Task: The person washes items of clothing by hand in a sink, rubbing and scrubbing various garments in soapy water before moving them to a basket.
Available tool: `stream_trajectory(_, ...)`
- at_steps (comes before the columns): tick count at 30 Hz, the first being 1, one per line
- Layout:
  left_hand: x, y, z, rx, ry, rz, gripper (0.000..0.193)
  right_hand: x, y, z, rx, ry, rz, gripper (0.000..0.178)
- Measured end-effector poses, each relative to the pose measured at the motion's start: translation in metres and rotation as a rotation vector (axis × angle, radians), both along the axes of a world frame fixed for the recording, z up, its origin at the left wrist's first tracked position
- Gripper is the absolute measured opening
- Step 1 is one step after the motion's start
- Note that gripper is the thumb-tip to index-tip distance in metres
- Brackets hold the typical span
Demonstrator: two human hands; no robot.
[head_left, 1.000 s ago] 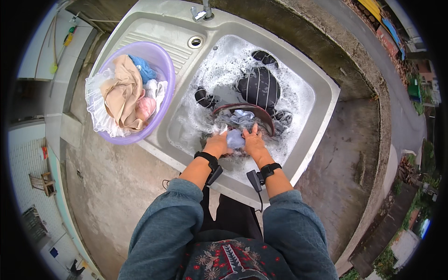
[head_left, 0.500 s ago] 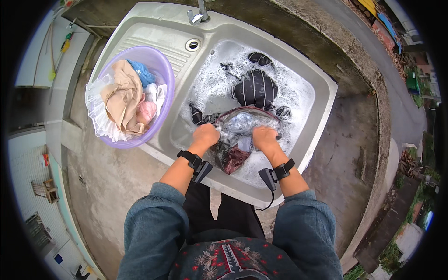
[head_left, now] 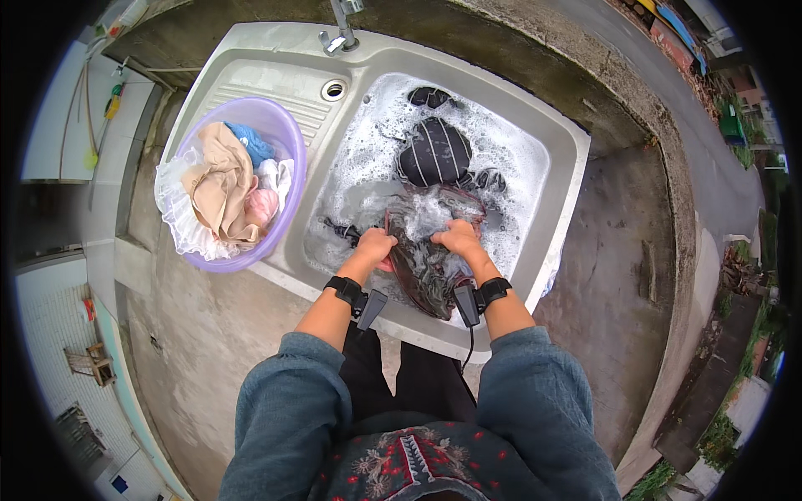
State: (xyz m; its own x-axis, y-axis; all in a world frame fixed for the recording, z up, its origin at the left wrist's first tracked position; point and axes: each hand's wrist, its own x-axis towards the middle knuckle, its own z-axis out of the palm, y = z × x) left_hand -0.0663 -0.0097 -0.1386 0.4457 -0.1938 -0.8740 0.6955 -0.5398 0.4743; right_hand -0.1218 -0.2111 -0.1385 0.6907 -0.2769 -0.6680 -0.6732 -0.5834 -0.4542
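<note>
A wet, dark reddish-brown garment [head_left: 422, 271] lies partly under the soapy water, near the front of the sink basin. Closed on its left edge is my left hand [head_left: 374, 247]. My right hand [head_left: 457, 238] grips the cloth a little to the right, its fingertips partly lost in the water. Just beyond, a black piece of clothing with white stripes [head_left: 435, 152] bulges above the suds. Smaller dark cloth bits float around it, one black lump [head_left: 430, 98] at the far side. Black bands with small boxes are strapped round both my wrists.
On the ribbed drainboard to the left stands a purple basin [head_left: 294, 142] holding beige [head_left: 219, 188], blue, pink and white lace clothes. A tap [head_left: 341, 35] rises at the sink's back, near a round drain hole [head_left: 334, 90]. A low concrete wall [head_left: 618, 108] runs behind.
Both hands have drawn closer together, the right one moving left. The garment, spread wide with water pooled in it before, is now bunched narrower and trails toward me.
</note>
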Motion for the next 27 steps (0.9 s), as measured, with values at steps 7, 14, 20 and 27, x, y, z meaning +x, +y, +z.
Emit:
stream_trajectory(7, -0.001, -0.01, 0.102, -0.176, -0.424, -0.057, 0.022, -0.044, -0.074, 0.018, 0.04, -0.145, -0.427, 0.063)
stream_trajectory(14, -0.034, -0.031, 0.228, -0.258, -0.648, -0.128, 0.028, -0.078, -0.091, 0.033, -0.096, -0.098, -0.251, 0.059)
stream_trajectory(20, -0.059, -0.035, 0.315, -0.341, -0.812, -0.105, 0.025, -0.085, -0.076, 0.059, -0.192, -0.056, -0.068, 0.057)
stream_trajectory(27, -0.064, -0.03, 0.36, -0.459, -0.763, -0.123, 0.023, -0.06, -0.035, 0.091, 0.489, -0.312, -0.212, 0.07)
